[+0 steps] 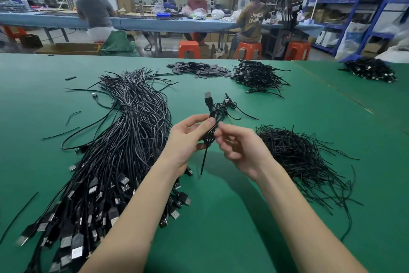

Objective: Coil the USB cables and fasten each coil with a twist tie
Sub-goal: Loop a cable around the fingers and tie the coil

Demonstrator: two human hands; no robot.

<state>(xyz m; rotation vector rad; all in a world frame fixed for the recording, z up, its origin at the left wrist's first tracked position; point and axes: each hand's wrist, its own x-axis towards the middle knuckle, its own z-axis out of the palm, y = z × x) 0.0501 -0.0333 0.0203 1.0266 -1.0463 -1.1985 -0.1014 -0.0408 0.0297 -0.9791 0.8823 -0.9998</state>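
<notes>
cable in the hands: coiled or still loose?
Coiled. The cable is bunched into a small bundle, gripped by the left hand; right hand pinches the twist tie around it. Tie fastened: cannot tell.

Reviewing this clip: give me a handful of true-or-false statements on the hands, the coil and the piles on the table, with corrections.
1. The left hand holds a coiled cable. True.
2. The right hand rests flat on the table. False: it is raised, pinching at the coil.
3. The twist tie pile lies right of the hands. True.
4. The uncoiled cables lie on a red table. False: the table is green.
5. A tie end hangs below the coil. True.
</notes>
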